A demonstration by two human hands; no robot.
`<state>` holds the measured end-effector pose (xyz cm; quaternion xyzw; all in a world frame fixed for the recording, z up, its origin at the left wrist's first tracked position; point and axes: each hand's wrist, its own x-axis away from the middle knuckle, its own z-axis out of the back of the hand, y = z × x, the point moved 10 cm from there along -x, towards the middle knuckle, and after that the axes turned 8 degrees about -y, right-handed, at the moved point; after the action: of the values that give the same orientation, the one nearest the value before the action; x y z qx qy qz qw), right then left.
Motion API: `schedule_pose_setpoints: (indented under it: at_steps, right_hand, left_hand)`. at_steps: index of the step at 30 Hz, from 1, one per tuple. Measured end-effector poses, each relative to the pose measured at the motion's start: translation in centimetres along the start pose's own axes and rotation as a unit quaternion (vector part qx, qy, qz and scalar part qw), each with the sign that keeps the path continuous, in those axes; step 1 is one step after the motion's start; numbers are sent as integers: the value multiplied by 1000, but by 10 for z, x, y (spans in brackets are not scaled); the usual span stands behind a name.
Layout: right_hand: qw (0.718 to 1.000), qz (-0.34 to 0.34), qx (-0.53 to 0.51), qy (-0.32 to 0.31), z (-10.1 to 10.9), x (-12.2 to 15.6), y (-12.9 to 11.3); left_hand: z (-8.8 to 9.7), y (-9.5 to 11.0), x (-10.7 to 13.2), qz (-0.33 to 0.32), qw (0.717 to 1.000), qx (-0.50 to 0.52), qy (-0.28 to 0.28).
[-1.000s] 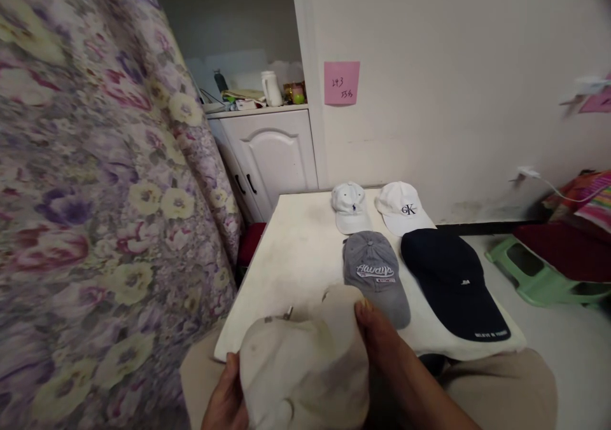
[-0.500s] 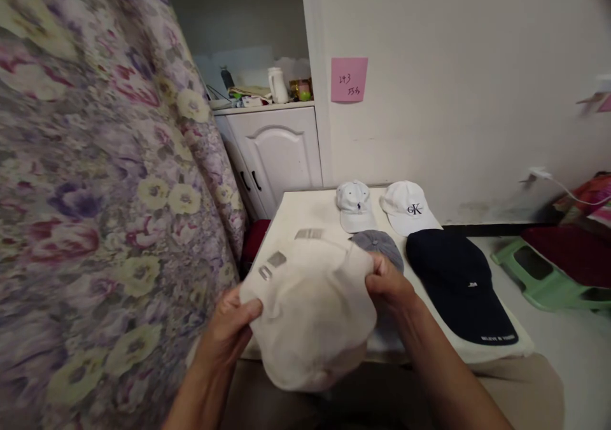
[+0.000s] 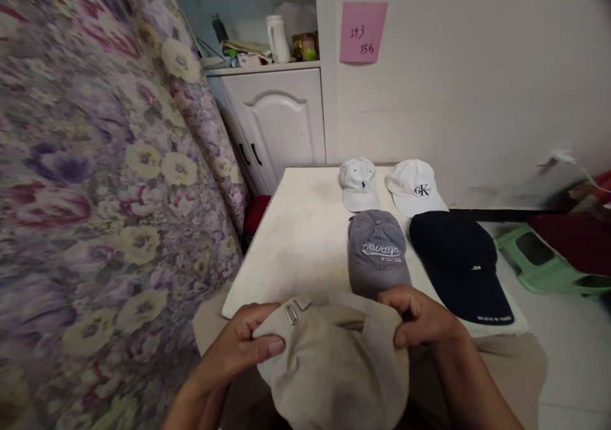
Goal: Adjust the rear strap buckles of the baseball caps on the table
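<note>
Low in front of me, over my lap, I hold a beige baseball cap [image 3: 334,366] with its back strap opening toward the table. My left hand [image 3: 243,341] pinches its left edge beside a metal strap buckle. On the opposite side, my right hand [image 3: 420,319] grips the cap's edge between thumb and fingers. Just beyond it lies a grey cap [image 3: 379,252] with white lettering, partly hidden by the held cap and my right hand. To its right rests a dark navy cap [image 3: 458,264]. Farther back sit a pale cap [image 3: 359,185] with a small logo and a white CK cap [image 3: 415,188].
The caps lie on a cream-topped table [image 3: 286,239]. A floral curtain [image 3: 109,214] hangs along the left. Behind stands a white cabinet [image 3: 281,118] with a jug [image 3: 278,39] on its shelf. A green stool [image 3: 539,258] is on the floor at right.
Both hands and the beige cap have come lower and nearer to me, and the cap has tilted. The grey cap's lettering now shows. My view has shifted downward.
</note>
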<state>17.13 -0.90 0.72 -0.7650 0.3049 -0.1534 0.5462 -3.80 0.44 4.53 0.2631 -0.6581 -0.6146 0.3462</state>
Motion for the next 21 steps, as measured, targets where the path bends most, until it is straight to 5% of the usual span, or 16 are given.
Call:
schedule_pose_setpoints:
  at_steps: [5, 10, 14, 21]
  right_hand:
    - [996, -4, 27, -86, -28, 4, 0]
    - [975, -16, 168, -143, -57, 1, -18]
    - [984, 3, 180, -5, -35, -3, -38]
    - [939, 135, 252, 190, -4, -29, -109]
  left_hand:
    - [-31, 25, -2, -30, 987, -122, -97]
    - [-54, 38, -4, -16, 979, -166, -117]
    - [-44, 46, -9, -31, 981, -179, -64]
    - [24, 69, -10, -72, 967, -162, 181]
